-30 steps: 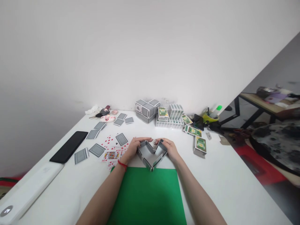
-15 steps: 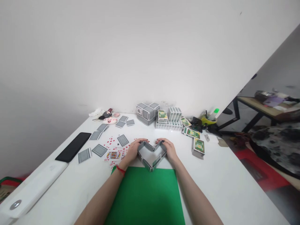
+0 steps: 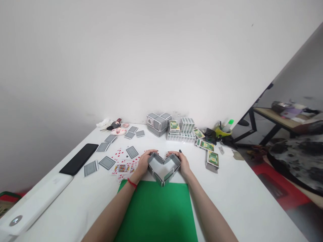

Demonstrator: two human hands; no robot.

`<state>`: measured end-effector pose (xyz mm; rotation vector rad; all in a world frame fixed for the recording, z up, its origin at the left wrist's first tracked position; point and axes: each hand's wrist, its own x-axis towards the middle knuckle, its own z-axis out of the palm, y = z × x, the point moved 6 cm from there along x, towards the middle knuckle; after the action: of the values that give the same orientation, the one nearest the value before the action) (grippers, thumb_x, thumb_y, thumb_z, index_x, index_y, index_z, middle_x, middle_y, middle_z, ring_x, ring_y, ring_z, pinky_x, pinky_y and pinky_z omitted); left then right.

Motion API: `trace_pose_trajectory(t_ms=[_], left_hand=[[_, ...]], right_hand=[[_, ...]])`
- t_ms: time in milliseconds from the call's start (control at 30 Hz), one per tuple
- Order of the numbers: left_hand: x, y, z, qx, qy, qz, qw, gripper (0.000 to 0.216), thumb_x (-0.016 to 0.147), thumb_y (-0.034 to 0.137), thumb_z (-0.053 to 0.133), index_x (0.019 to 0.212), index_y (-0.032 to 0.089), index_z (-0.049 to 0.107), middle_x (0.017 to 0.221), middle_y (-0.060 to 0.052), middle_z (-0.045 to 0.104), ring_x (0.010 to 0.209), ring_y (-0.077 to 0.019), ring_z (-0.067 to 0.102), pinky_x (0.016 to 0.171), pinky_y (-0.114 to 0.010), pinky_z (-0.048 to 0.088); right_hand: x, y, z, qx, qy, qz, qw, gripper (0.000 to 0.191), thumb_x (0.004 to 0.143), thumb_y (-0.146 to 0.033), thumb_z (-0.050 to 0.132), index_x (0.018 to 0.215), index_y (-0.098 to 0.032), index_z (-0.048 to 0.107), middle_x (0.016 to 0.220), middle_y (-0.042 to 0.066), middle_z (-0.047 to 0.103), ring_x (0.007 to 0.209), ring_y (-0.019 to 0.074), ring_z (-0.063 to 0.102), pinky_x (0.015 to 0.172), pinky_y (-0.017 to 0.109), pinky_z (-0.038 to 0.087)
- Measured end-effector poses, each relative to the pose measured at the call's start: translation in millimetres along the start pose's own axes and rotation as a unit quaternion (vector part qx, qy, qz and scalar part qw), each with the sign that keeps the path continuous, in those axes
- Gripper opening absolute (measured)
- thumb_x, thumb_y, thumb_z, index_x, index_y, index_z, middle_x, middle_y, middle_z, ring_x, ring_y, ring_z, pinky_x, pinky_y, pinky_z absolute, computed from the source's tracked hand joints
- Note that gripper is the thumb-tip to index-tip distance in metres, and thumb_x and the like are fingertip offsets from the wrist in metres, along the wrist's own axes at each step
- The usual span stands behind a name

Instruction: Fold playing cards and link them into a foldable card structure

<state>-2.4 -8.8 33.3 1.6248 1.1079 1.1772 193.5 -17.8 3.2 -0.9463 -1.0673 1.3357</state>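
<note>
A heart-shaped frame of folded grey-backed playing cards (image 3: 163,168) stands on the white table (image 3: 242,198), its tip at the far edge of a green sheet (image 3: 157,215). My left hand (image 3: 143,163) presses its fingers against the frame's left lobe. My right hand (image 3: 182,162) cups the right lobe the same way. Both hands are closed around the frame's walls from outside. A red cord is tied at my left wrist.
Loose cards (image 3: 118,161) lie to the left, some face up. A black phone (image 3: 79,158) and a white device (image 3: 32,201) sit at the left edge. A card cube (image 3: 158,122), stacked card boxes (image 3: 181,129) and green decks (image 3: 212,158) stand behind.
The two lobes of the card frame have been pushed closer into a clearer heart shape. My hands have stayed on its sides. The view has tilted slightly.
</note>
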Motion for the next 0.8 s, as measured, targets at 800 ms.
trace_pose_trajectory(t_ms=[800], left_hand=[[48.8,-14.1,-79.5,0.345,0.058,-0.075,0.934,0.037,0.077,0.029,0.046,0.110,0.017,0.058,0.119,-0.007,0.058,0.111,-0.0222,0.050,0.098,-0.033,0.035]], right_hand=[[1.7,-0.7,-8.7,-0.104,0.041,-0.025,0.993,0.051,0.083,-0.054,0.035,0.088,-0.018,0.069,0.083,0.006,0.071,0.078,0.0216,0.063,0.076,0.033,0.046]])
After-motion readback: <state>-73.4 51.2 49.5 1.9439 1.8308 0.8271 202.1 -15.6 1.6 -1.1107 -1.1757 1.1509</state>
